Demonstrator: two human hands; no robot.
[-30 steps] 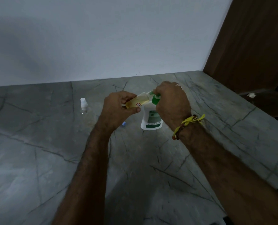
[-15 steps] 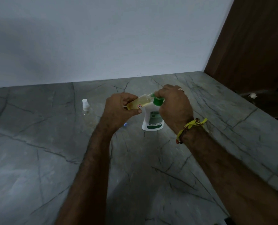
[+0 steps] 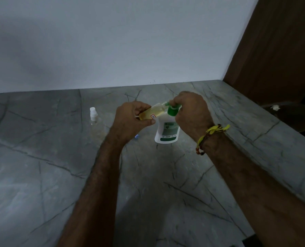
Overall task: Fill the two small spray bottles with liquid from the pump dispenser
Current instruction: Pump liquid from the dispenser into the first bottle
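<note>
Bottle [image 3: 152, 114] w/ yellowish liquid, tilted, gripped in left hand [image 3: 133, 118] fingers; right hand [image 3: 192, 111] fingers curled on pump [image 3: 172, 109] top.

Two spray bottles [image 3: 152, 113] [image 3: 93, 116], one pump dispenser [image 3: 167, 130], two hands [image 3: 132, 118] [image 3: 192, 113].

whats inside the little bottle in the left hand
The small spray bottle gripped by the left hand holds pale yellow liquid. The fingers cover its base, so the level cannot be judged.

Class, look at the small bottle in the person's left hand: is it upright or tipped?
Tipped. The small bottle lies nearly sideways in the left hand, its mouth toward the pump dispenser's green spout.
</note>
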